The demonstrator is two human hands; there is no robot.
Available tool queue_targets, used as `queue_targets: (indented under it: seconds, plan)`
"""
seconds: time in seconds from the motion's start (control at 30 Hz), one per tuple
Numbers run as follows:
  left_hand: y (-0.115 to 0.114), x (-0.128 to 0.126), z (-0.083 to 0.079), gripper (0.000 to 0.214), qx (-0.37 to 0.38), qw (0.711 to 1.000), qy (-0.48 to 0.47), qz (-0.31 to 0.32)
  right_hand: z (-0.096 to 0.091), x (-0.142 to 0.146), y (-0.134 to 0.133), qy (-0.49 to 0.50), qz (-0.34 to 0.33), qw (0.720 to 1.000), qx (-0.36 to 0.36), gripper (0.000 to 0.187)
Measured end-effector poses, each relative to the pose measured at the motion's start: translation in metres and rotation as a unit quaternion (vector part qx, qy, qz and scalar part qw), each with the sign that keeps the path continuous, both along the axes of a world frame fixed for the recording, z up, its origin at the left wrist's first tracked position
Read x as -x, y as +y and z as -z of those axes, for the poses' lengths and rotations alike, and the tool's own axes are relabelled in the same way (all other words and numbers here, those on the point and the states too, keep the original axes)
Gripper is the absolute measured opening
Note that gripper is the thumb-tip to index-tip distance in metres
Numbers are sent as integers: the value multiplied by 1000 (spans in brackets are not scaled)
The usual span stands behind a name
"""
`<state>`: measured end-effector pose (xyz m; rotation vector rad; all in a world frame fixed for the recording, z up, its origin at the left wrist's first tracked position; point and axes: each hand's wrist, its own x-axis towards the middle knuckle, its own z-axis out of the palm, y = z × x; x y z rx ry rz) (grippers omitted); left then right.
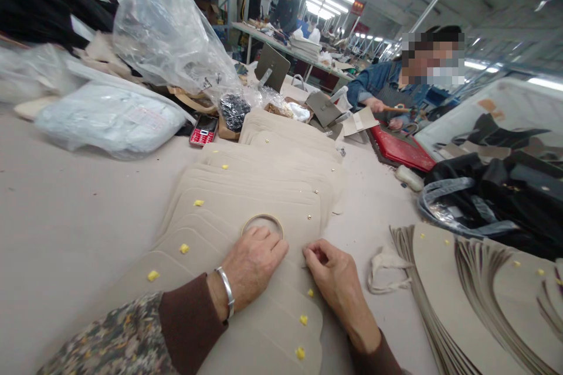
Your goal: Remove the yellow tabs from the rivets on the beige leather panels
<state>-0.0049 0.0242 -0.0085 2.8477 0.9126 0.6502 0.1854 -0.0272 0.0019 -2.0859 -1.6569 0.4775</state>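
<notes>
The left hand (253, 261), fingers curled, is resting on the overlapped beige leather panels (246, 196) stretching straight ahead, its knuckles touching the thin beige tape ring (263, 216) just beyond, while the right hand (336, 278) is pinching shut close beside.

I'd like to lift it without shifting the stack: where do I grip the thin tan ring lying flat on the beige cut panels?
Pinch the far arc of the thin tan ring, one finger inside the hole, one outside, coming straight down. It lies flat on the beige cut panels, and the left hand covers its near arc, so likely only the far rim is free.
</notes>
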Motion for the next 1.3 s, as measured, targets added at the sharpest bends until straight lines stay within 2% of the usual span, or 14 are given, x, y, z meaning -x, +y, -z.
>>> queue_targets:
  seconds: [0.1,0.2,0.37,0.43,0.53,0.6,0.7,0.77,0.87,0.97,1.1,1.23,1.3]
  plan:
    - [-1,2,-2,21,-5,1000,-20,5,-5,0,0,22,-6,999,25,20]
    - [-1,8,-7,22,9,998,-60,18,-10,-2,-7,43,-39,996,72,20]
    - [-2,15,-17,22,53,983,-161,77,-13,-6,-17,80,-70,989,107,15]
    - [-5,15,-19,32,59,977,-178,99,-14,-7,-19,115,-65,988,74,11]
    - [-11,12,-18,45,58,983,-153,84,-17,-5,-23,169,-66,981,-64,14]
    - [-15,10,-17,43,47,988,-135,62,-20,-1,-26,179,-107,965,-157,15]
    - [-19,6,-16,38,22,989,-130,61,-22,6,-27,159,-188,942,-229,17]
    - [-22,3,-17,36,10,987,-141,72,-21,10,-27,141,-225,929,-257,20]
    - [-25,0,-18,31,15,985,-149,89,-19,14,-26,112,-244,921,-283,20]
    - [-28,-1,-20,23,68,981,-152,100,-15,18,-27,81,-224,924,-299,18]
    - [-28,2,-23,14,145,979,-127,71,-7,23,-28,33,-189,925,-328,19]
    - [-24,0,-29,13,167,980,-99,43,-4,22,-26,14,-171,926,-337,18]
    - [-22,-4,-31,15,155,983,-95,40,-6,21,-26,26,-162,928,-334,18]
